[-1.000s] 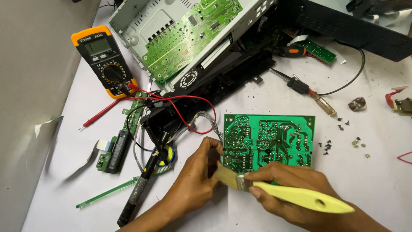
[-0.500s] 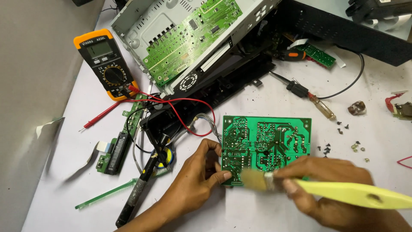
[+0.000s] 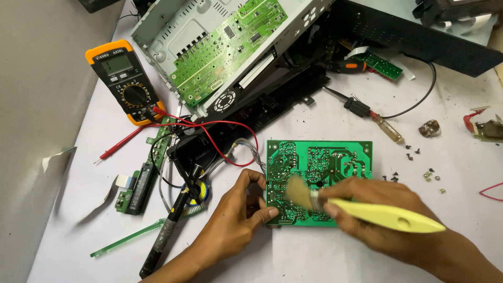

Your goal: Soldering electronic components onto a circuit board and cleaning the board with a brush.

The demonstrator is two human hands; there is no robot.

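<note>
A green circuit board (image 3: 335,157) lies solder side up on the white table. My left hand (image 3: 238,212) pinches its lower left corner and holds it down. My right hand (image 3: 382,209) grips a paintbrush with a pale yellow handle (image 3: 390,216). The brush's tan bristles (image 3: 297,192) rest on the lower left part of the board, blurred by motion. A bundle of grey wires (image 3: 246,149) leaves the board's left edge.
An orange multimeter (image 3: 126,81) with red leads sits at the left. An opened metal chassis with a green board (image 3: 225,42) fills the top. A soldering iron (image 3: 167,230), screwdrivers (image 3: 367,112), loose screws (image 3: 419,165) and small board strips lie around.
The brush has swept from below the board's corner up onto its lower left area. My left hand has stayed on the corner. The view has shifted slightly.
</note>
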